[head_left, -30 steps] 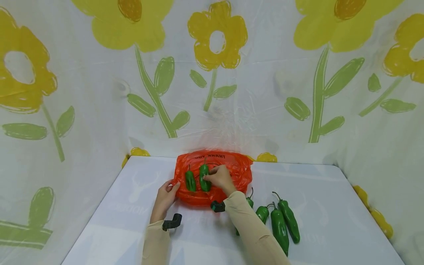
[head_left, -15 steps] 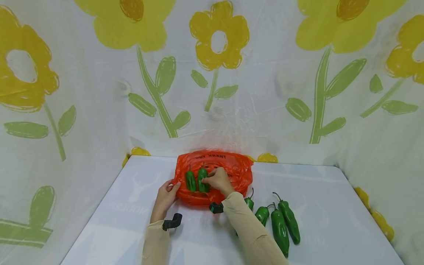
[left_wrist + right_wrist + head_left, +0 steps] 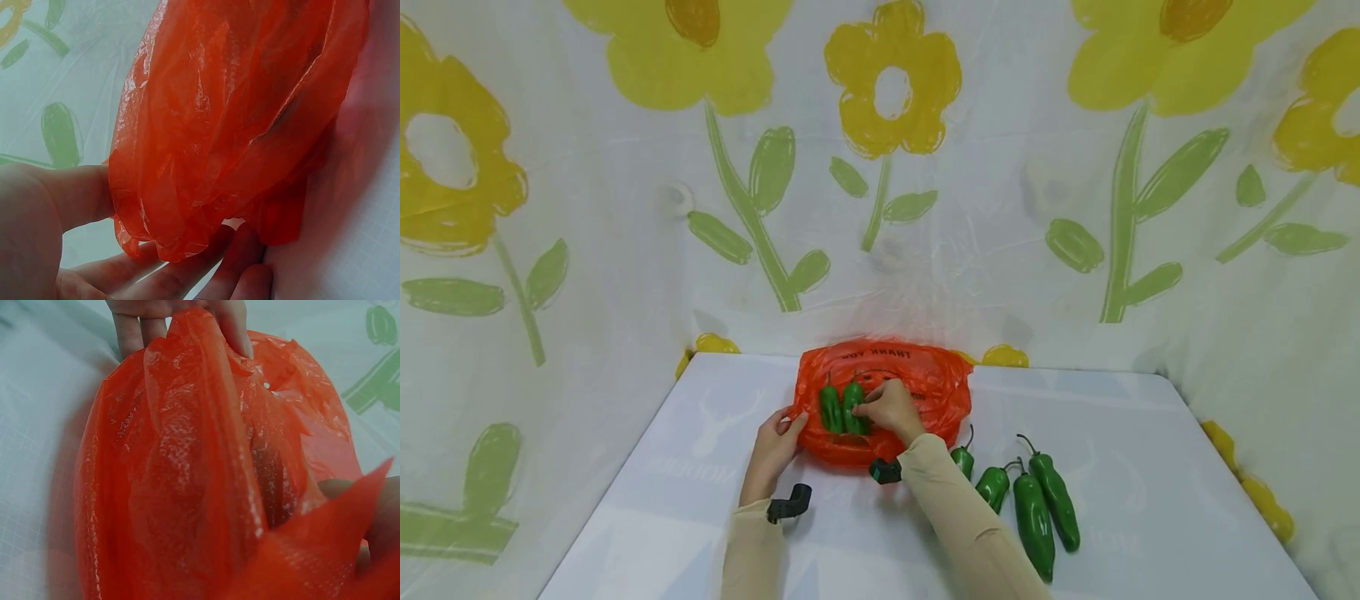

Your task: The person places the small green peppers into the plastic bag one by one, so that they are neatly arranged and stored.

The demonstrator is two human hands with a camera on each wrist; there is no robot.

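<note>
A red plastic bag [image 3: 943, 383] with printed lettering lies at the back of the table in the head view. My left hand [image 3: 772, 450] grips its left edge; up close, the thumb and fingers of that hand [image 3: 37, 219] pinch crumpled film of the bag [image 3: 212, 137]. With my right hand [image 3: 895, 408] I hold a green pepper [image 3: 852, 407] upright at the bag. Left of it, close alongside, stands another green pepper [image 3: 830, 408]. Bag film hides much of my right hand [image 3: 382, 519] in its own wrist view, and the peppers are not plain there.
Several more green peppers lie on the table [image 3: 1150, 467] at the right, among them a long one [image 3: 1033, 521] and another beside it [image 3: 1057, 500]. My right forearm partly covers one pepper [image 3: 962, 458]. A flower-printed curtain [image 3: 970, 233] encloses the back and sides.
My right hand has shifted slightly left with its pepper, which now stands close beside the other one. The left hand has kept its place on the bag's edge.
</note>
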